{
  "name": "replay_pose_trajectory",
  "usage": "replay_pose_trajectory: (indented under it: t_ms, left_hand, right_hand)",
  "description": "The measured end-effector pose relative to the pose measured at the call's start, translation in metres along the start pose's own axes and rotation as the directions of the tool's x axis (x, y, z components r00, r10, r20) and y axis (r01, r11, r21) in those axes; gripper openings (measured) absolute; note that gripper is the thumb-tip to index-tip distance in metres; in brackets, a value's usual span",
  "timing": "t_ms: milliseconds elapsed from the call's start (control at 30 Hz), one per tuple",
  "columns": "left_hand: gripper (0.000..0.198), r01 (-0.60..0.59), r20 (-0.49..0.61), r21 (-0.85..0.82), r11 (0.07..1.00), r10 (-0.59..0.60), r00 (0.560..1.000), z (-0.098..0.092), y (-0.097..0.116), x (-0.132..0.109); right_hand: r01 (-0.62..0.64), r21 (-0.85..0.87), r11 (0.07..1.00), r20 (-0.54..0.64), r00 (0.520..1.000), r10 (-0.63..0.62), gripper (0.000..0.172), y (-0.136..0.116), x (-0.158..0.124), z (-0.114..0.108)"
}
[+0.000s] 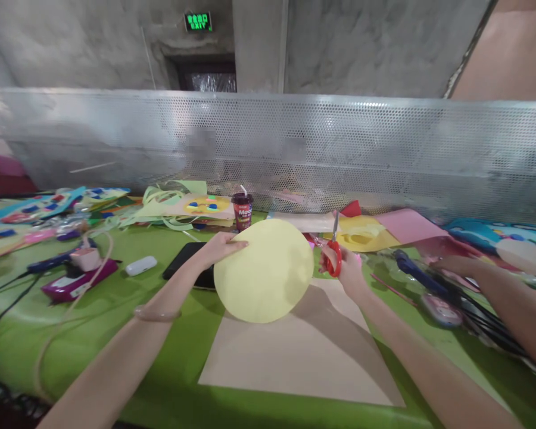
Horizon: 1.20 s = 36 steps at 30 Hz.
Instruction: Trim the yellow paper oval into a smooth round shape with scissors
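Observation:
My left hand (223,247) pinches the upper left edge of a round pale yellow paper disc (263,274), thumb in front and fingers behind. The disc is held up, tilted toward me, above a beige paper sheet (295,357) on the table. In my right hand (346,268) is a pair of red-handled scissors (335,253), blades pointing up and away, to the right of the disc and apart from it. A dark flat object (183,262) lies partly hidden behind my left wrist.
The green-covered table (161,351) bears a lidded cup with a straw (242,210), coloured papers (366,233), a white oval object (142,266) and a purple power strip (80,283) with cables. At right, a co-worker's arm (495,286) reaches in near a blue-handled tool (420,271). A perforated metal panel (339,149) stands behind.

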<state>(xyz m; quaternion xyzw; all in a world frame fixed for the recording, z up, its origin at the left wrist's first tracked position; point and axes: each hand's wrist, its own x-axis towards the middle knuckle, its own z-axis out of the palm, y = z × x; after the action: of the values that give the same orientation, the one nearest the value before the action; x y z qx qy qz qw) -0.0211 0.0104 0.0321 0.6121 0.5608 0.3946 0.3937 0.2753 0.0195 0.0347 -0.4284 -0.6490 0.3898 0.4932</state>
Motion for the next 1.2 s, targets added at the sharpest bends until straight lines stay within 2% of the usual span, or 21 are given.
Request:
replay_pose_trajectory:
  t_ms: [100, 267, 333, 433, 500, 533, 600, 667, 767, 867, 1033, 1200]
  left_hand:
    - [0.044, 0.018, 0.066, 0.014, 1.000, -0.019, 0.998, -0.001, 0.002, -0.003]
    - [0.041, -0.037, 0.166, 0.102, 0.994, 0.020, 0.986, 0.003, 0.007, -0.008]
    - [0.038, -0.051, 0.190, 0.126, 0.991, 0.027, 0.981, 0.007, 0.008, -0.009]
    - [0.036, -0.059, 0.190, 0.105, 0.993, 0.039, 0.981, 0.013, 0.010, -0.008]
    - [0.037, -0.064, 0.116, 0.023, 0.998, 0.061, 0.991, 0.013, 0.010, -0.006]
    - [0.039, -0.075, 0.060, -0.040, 0.996, 0.077, 0.995, 0.012, 0.010, -0.005]
    - [0.043, -0.102, -0.041, -0.183, 0.978, 0.096, 0.994, 0.007, 0.008, -0.003]
    - [0.045, -0.102, -0.066, -0.289, 0.952, 0.086, 0.994, 0.002, 0.004, 0.000]
    - [0.043, -0.076, -0.040, -0.311, 0.947, 0.067, 0.997, -0.001, -0.004, 0.005]
    - [0.039, -0.100, -0.119, -0.299, 0.949, 0.067, 0.991, 0.005, -0.010, 0.011]
    - [0.039, -0.193, -0.334, -0.360, 0.913, 0.067, 0.940, 0.015, -0.013, 0.015]
    - [0.036, -0.233, -0.446, -0.329, 0.915, 0.067, 0.892, 0.012, -0.016, 0.015]
  right_hand:
    - [0.022, -0.062, 0.998, 0.046, 0.999, -0.019, 0.037, 0.007, 0.005, -0.001]
    - [0.152, -0.220, 0.964, 0.072, 0.988, -0.139, 0.033, 0.020, 0.010, -0.001]
    - [0.149, -0.235, 0.960, 0.108, 0.986, -0.127, 0.029, 0.021, 0.008, 0.000]
    - [0.103, -0.182, 0.978, 0.243, 0.968, -0.057, 0.024, 0.018, 0.005, 0.001]
    - [0.064, -0.131, 0.989, 0.287, 0.958, -0.024, 0.023, 0.015, 0.004, 0.001]
    - [0.044, -0.097, 0.994, 0.270, 0.963, -0.017, 0.024, 0.014, 0.004, 0.000]
    - [0.009, -0.019, 1.000, 0.174, 0.985, -0.006, 0.027, 0.013, 0.007, -0.002]
    - [-0.016, 0.067, 0.998, 0.081, 0.997, 0.010, 0.029, 0.012, 0.009, -0.005]
    - [-0.030, 0.155, 0.988, -0.004, 1.000, 0.031, 0.029, 0.009, 0.011, -0.007]
    - [-0.016, 0.150, 0.989, -0.051, 0.998, 0.024, 0.029, 0.005, 0.008, -0.007]
    - [-0.057, 0.045, 0.997, 0.010, 0.998, 0.057, 0.027, 0.010, 0.008, -0.011]
    - [-0.056, -0.076, 0.996, 0.088, 0.994, 0.062, 0.020, 0.021, 0.015, -0.024]
